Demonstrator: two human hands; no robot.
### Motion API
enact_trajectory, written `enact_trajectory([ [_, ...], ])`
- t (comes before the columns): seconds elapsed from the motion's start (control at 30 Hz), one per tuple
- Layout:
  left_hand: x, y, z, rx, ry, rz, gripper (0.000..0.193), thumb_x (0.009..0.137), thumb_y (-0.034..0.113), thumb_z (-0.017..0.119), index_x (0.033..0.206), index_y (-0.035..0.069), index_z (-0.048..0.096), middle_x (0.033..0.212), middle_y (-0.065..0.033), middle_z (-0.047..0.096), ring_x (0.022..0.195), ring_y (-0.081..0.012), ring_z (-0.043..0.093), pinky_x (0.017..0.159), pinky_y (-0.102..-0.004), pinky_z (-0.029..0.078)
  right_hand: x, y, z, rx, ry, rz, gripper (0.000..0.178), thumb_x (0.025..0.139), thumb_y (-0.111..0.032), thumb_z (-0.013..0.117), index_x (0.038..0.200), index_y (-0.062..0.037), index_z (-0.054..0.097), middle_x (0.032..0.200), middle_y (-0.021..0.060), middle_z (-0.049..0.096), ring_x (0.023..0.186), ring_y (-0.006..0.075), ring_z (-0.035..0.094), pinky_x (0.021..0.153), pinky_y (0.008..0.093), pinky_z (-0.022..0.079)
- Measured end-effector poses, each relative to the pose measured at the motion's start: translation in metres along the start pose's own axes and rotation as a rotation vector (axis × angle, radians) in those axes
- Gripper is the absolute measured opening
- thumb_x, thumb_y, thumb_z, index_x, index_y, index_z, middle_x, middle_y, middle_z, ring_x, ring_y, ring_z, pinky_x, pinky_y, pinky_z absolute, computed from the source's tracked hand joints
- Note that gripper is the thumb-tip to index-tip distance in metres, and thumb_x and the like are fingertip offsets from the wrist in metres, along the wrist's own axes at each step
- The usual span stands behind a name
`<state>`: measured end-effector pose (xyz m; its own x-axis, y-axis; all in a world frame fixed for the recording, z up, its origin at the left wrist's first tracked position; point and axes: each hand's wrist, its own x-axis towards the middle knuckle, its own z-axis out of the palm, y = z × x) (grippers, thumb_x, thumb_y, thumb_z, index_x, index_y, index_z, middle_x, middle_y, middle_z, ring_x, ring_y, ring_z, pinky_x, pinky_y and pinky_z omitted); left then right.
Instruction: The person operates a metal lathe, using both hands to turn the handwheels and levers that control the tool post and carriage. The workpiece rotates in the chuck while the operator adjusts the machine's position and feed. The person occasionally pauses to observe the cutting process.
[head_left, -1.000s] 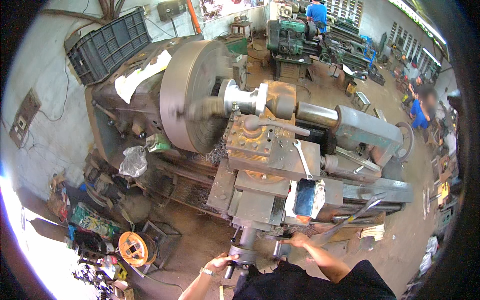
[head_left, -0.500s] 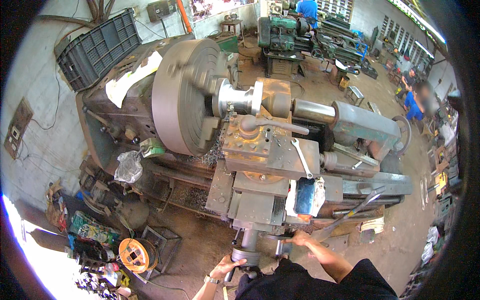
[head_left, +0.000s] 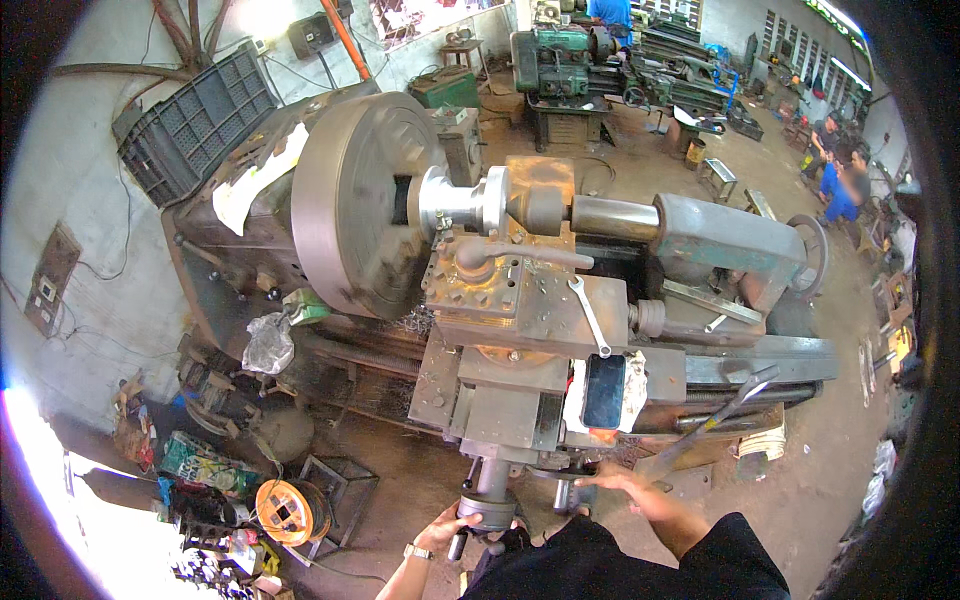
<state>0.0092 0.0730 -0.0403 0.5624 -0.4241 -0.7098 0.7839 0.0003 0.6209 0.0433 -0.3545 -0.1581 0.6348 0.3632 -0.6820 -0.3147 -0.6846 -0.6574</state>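
Note:
My left hand [head_left: 440,530] is closed round the rim of the cross-slide handwheel [head_left: 488,512] on a large lathe. Thumb and fingers lie against its metal edge. My right hand [head_left: 618,482] reaches in with fingers stretched out, their tips at the rim of the carriage handwheel [head_left: 548,473]. A shiny flanged metal workpiece [head_left: 462,205] sits between the big round chuck [head_left: 345,215] and the tailstock center [head_left: 540,210]. The chuck face is blurred by spinning. In front of the workpiece stands the tool post with its clamp lever [head_left: 525,256]. The cutting tip is too small to make out.
An open-end wrench [head_left: 590,315] and a phone [head_left: 604,392] on a white cloth lie on the carriage. A long lever [head_left: 715,420] slants up beside my right forearm. An orange cable reel [head_left: 284,513] stands at lower left; other people [head_left: 838,190] are far right.
The whole view has shifted slightly. The chuck's blurred jaws show at a different angle. My left hand stays on its handwheel; my right hand's fingers look straighter at the other wheel.

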Motion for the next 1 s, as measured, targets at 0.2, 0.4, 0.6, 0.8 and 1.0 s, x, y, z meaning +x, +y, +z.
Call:
enact_trajectory([
  [0.2, -0.005, 0.003, 0.002, 0.0, 0.01, 0.023, 0.096, 0.079, 0.036, 0.084, 0.147, -0.006, 0.033, 0.141, -0.0148, 0.053, 0.127, -0.0243, 0.052, 0.11, -0.0392, 0.039, -0.013, -0.006, 0.007, 0.322, 0.225, -0.294, 0.07, 0.076, -0.05, 0.079, 0.124, -0.0009, 0.065, 0.119, 0.0183, 0.069, 0.115, 0.0298, 0.062, 0.099, 0.0396, 0.047],
  [0.4, 0.0, -0.007, -0.004, -0.03, -0.003, -0.032, 0.083, 0.079, 0.037, 0.084, 0.141, -0.004, 0.046, 0.133, -0.0121, 0.06, 0.123, -0.0219, 0.054, 0.106, -0.036, 0.04, -0.003, -0.019, 0.004, -0.107, 0.098, 0.198, 0.088, 0.074, -0.073, 0.068, 0.127, -0.0026, 0.064, 0.122, 0.0246, 0.066, 0.117, 0.0376, 0.061, 0.1, 0.0424, 0.047],
  [0.6, 0.009, -0.027, -0.016, -0.025, 0.04, 0.019, 0.091, 0.077, 0.042, 0.084, 0.141, -0.007, 0.043, 0.133, -0.0144, 0.059, 0.123, -0.0231, 0.054, 0.107, -0.0366, 0.04, -0.001, -0.014, 0.009, -0.001, 0.195, 0.005, 0.103, 0.064, -0.086, 0.066, 0.114, 0.0048, 0.069, 0.112, 0.0322, 0.067, 0.108, 0.0398, 0.066, 0.094, 0.0459, 0.051],
  [0.8, 0.023, -0.05, -0.029, -0.016, 0.134, 0.007, 0.093, 0.075, 0.041, 0.086, 0.14, -0.01, 0.043, 0.133, -0.0156, 0.06, 0.123, -0.0232, 0.054, 0.107, -0.0364, 0.04, -0.004, -0.029, 0.008, -0.026, 0.202, -0.002, 0.112, 0.061, -0.09, 0.063, 0.118, 0.0067, 0.066, 0.113, 0.0326, 0.066, 0.109, 0.0407, 0.066, 0.093, 0.0459, 0.052],
  [1.0, 0.021, -0.046, -0.028, -0.036, 0.073, -0.01, 0.093, 0.074, 0.042, 0.087, 0.139, -0.009, 0.044, 0.132, -0.0146, 0.06, 0.122, -0.0227, 0.054, 0.107, -0.0362, 0.04, -0.012, -0.046, 0.0, 0.004, 0.121, -0.009, 0.095, 0.072, -0.077, 0.068, 0.127, -0.0007, 0.063, 0.127, 0.0264, 0.063, 0.119, 0.035, 0.061, 0.101, 0.0431, 0.048],
])
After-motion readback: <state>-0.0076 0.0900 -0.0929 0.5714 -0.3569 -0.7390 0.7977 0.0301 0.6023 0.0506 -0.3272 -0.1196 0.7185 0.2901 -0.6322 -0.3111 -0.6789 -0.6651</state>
